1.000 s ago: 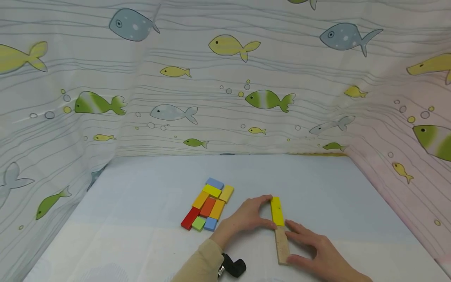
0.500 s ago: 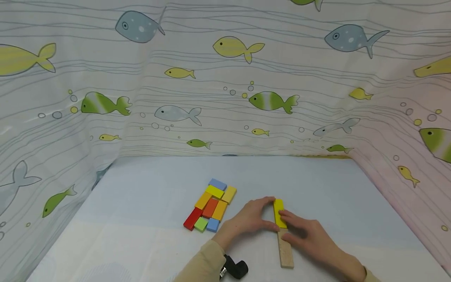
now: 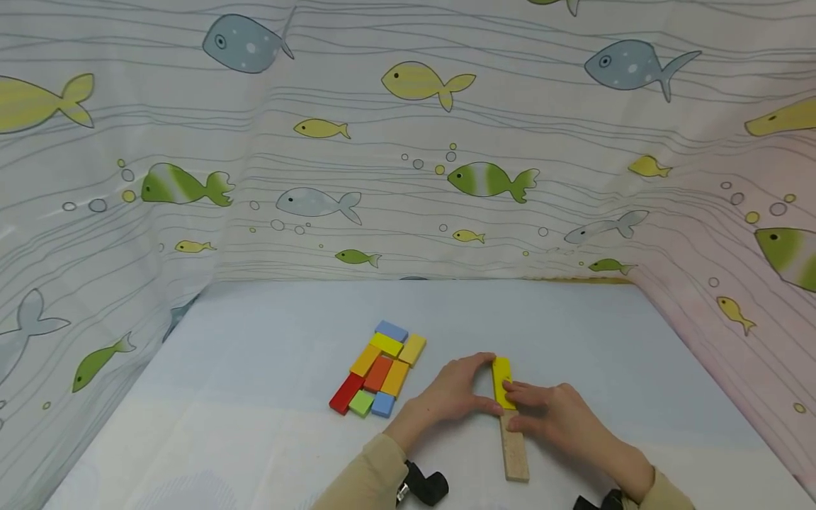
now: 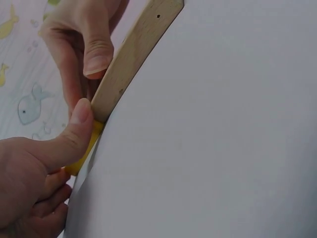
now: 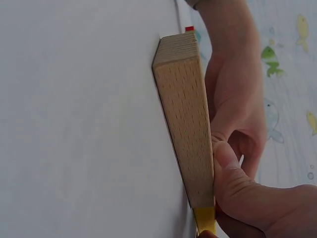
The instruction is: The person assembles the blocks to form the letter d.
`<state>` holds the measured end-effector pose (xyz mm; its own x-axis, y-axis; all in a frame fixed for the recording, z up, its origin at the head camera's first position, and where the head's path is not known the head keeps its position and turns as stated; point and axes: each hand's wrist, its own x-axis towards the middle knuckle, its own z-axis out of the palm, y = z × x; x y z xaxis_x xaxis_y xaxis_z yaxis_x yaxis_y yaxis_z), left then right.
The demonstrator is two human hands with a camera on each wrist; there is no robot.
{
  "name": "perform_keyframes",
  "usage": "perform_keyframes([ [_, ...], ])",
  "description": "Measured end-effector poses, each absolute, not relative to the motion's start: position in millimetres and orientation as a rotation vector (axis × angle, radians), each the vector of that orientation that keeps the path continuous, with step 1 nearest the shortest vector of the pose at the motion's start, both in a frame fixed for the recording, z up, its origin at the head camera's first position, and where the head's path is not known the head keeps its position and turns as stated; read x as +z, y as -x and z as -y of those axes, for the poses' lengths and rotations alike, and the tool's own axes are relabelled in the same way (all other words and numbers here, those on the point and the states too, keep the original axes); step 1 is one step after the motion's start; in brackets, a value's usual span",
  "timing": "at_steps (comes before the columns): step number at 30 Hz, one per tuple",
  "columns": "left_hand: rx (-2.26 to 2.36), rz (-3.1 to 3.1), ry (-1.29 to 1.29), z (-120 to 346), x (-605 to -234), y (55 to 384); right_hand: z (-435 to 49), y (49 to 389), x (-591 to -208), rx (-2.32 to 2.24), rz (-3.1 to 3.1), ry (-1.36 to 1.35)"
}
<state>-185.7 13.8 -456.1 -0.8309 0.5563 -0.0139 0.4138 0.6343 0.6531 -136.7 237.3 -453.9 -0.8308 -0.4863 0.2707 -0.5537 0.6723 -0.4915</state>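
Observation:
A yellow block (image 3: 501, 379) lies end to end with a bare wooden block (image 3: 515, 453) on the table, both in one line. My left hand (image 3: 449, 389) holds the yellow block lengthwise, forefinger at its far end and thumb at the joint. Across the joint reaches my right hand (image 3: 561, 418), its fingertips on the yellow block and its thumb over the near part of the wooden one. In the left wrist view the right thumb (image 4: 97, 57) sits against the wooden block. The wooden block (image 5: 183, 129) appears in the right wrist view with a sliver of yellow block (image 5: 204, 218) below it.
To the left lies a flat, close-set patch of coloured blocks, with a red block (image 3: 346, 394), an orange-red block (image 3: 379, 373) and a green block (image 3: 361, 403) among them. A black wrist mount (image 3: 426, 485) is by my left sleeve. A fish-print cloth (image 3: 408, 212) encloses the table.
My right hand has left the right side of the wooden block and moved up and left over the joint, onto the yellow block. My left hand stays in place.

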Motion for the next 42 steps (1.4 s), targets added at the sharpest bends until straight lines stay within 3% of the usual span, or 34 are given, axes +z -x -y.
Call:
perform_keyframes([
  [22,0.923,-2.635,-0.842,-4.4,-452.9,179.4,-237.6,134.7,-457.4,0.897,2.716,-0.875],
  [32,0.939,-2.624,-0.813,22.5,-431.8,181.5,-237.0,136.4,-454.1,0.89,2.785,-0.853],
  [42,1.147,-2.648,-0.71,69.2,-422.4,205.1,-239.4,137.1,-455.5,0.86,2.786,-0.884],
])
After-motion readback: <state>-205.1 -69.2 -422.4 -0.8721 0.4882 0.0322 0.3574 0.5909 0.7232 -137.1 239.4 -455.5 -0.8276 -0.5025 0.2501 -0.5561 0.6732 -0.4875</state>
